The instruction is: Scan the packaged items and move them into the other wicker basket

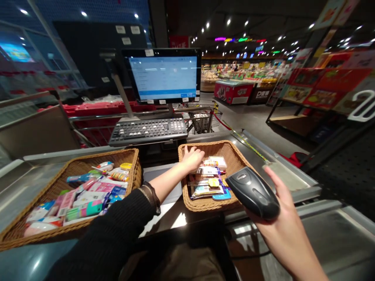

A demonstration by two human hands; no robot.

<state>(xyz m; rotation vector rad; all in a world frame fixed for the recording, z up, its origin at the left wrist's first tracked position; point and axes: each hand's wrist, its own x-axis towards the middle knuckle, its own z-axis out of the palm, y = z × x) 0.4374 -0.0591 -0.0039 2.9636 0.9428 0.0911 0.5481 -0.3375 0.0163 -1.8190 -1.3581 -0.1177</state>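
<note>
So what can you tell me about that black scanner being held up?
The scanner is a handheld, rounded, glossy black plastic unit with a small label near its top end. It lies tilted across the palm of the right hand, fingers wrapped beneath it, raised above the metal counter just right of the smaller wicker basket.

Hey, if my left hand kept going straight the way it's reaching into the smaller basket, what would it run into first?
Most likely the far wall of the smaller wicker basket. The left hand points away from you over the packets, fingers near that rim. Beyond it sits the keyboard, though depth is hard to judge.
</note>
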